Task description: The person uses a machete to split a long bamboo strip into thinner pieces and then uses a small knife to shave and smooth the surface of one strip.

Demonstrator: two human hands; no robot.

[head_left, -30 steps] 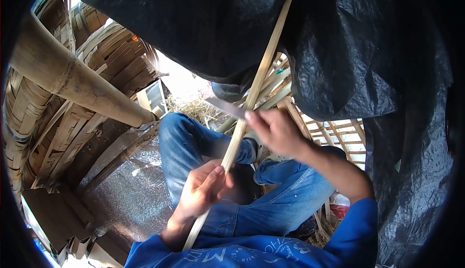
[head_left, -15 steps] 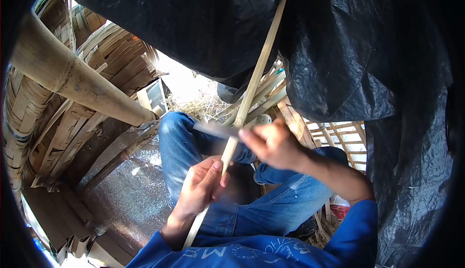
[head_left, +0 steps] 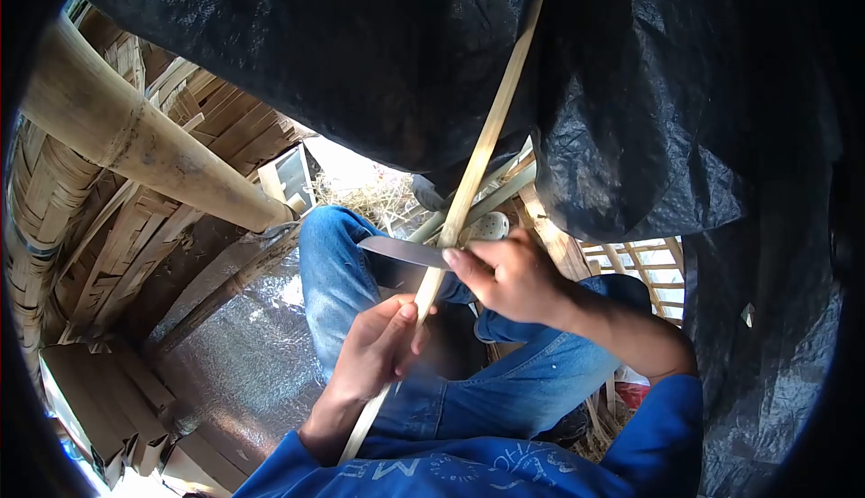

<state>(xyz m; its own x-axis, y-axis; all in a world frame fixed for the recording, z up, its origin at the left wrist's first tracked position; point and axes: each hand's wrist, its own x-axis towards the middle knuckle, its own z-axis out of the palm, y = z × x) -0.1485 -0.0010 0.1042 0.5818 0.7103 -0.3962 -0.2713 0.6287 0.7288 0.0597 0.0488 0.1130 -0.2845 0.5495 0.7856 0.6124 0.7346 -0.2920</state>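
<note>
A long pale bamboo strip [head_left: 487, 138] runs from my lap up past the black sheeting. My left hand [head_left: 378, 343] is closed around its lower part, thumb on top. Just above, my right hand [head_left: 518, 277] grips a knife [head_left: 403, 250], whose handle is hidden in the fingers. The blade points left and lies across the strip, touching it or very close to it. Both hands are between my bent knees, over my jeans [head_left: 532, 381].
Black plastic sheeting [head_left: 649, 111] hangs ahead and to the right. A thick bamboo pole [head_left: 171, 160] slants across the left, beside woven bamboo [head_left: 54, 183]. Folded cardboard [head_left: 104, 399] sits at lower left. Straw-like shavings [head_left: 369, 194] lie beyond my knee.
The knife was blurred by motion before and now shows sharply, a little lower on the view. The strip's upper part has shifted slightly right. My left hand keeps its hold.
</note>
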